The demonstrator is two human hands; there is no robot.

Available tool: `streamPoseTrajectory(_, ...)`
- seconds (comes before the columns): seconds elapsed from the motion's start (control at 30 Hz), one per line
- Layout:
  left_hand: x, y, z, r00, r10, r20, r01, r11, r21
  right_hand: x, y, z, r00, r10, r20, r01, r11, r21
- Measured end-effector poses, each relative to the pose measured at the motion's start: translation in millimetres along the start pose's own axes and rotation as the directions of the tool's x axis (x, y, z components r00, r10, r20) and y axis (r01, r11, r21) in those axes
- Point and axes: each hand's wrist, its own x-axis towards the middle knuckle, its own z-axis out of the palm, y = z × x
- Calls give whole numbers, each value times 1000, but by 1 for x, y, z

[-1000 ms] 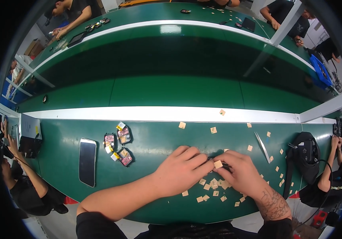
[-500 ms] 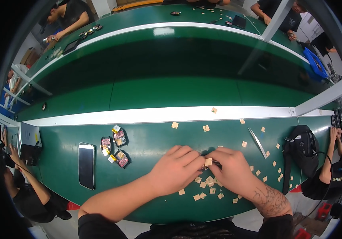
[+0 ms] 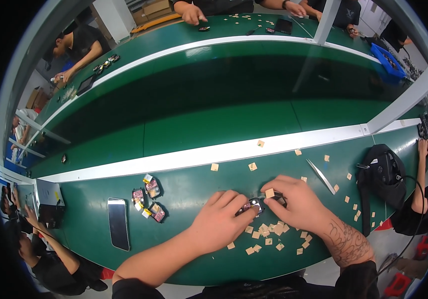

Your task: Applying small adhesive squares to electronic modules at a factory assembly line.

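Note:
My left hand point(image 3: 225, 218) is closed around a small black device with an exposed circuit board point(image 3: 255, 207), held low over the green table. To its right, my right hand point(image 3: 296, 203) is closed too, with a tan square sticker point(image 3: 269, 193) at its fingertips. Beneath those fingers a dark part point(image 3: 282, 200) shows; its kind is hard to make out. A gap separates the two hands. Several more tan squares point(image 3: 274, 229) lie loosely heaped just below them. Left of my left hand sit three small open devices point(image 3: 153, 188) with yellow-tabbed parts and pinkish boards.
A phone point(image 3: 118, 224) lies at left, a white box point(image 3: 49, 199) beyond it. White tweezers point(image 3: 322, 176) and a black bag point(image 3: 379, 172) are at right. A white rail point(image 3: 184, 156) and posts edge the table's far side. Co-workers sit around.
My hands have moved apart, uncovering the device in my left hand. The sticker moved right with my right hand. The view has tilted; a co-worker's hand now reaches a device across the table.

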Motion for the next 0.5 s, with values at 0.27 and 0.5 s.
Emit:
streamPoseTrajectory(0.27,3,-1,6,970,-3,-242,-38,986,-165,-1,-5,-2,995,-24,97,9,987,161)
streamPoseTrajectory(0.5,5,0,-1,982,-102,-157,49,949,-311,-5,-4,3,998,-14,53,-1,961,277)
